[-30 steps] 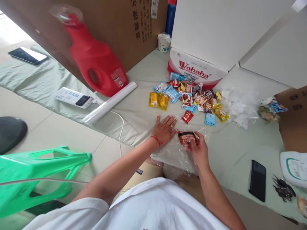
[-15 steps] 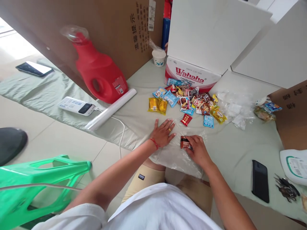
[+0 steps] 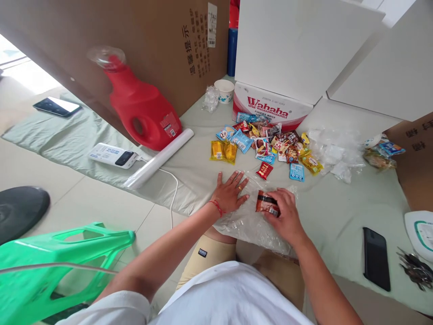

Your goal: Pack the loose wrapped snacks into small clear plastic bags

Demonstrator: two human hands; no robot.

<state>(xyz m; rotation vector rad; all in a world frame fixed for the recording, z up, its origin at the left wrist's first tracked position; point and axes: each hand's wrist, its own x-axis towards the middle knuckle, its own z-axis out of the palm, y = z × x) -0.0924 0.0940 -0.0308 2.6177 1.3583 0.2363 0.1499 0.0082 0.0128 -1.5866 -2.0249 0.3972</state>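
Observation:
My left hand (image 3: 230, 193) lies flat with fingers spread on a clear plastic sheet (image 3: 241, 223). A red cord is on its wrist and a ring on one finger. My right hand (image 3: 284, 212) grips a brown snack packet (image 3: 265, 203) with a dark band, by its right side, over the sheet. Just beyond the sheet's far edge is a small red packet (image 3: 264, 170). Farther back lies a pile of mixed snack packets (image 3: 262, 142), with a yellow packet (image 3: 223, 150) at its left and a blue one (image 3: 297, 172) at its right.
A Wahaha carton (image 3: 270, 106) stands behind the pile, beside a paper cup (image 3: 224, 91). Crumpled clear plastic (image 3: 338, 151) lies right. Leftward are a red jug (image 3: 144, 106), a white roll (image 3: 160, 158) and a power bank (image 3: 111, 155). A black phone (image 3: 376, 258) lies near the right front edge.
The brown packet shows more of its face now, with my right hand slightly farther right. Plastic that stood up at the paper cup now lies crumpled left of it; fingers there are gone.

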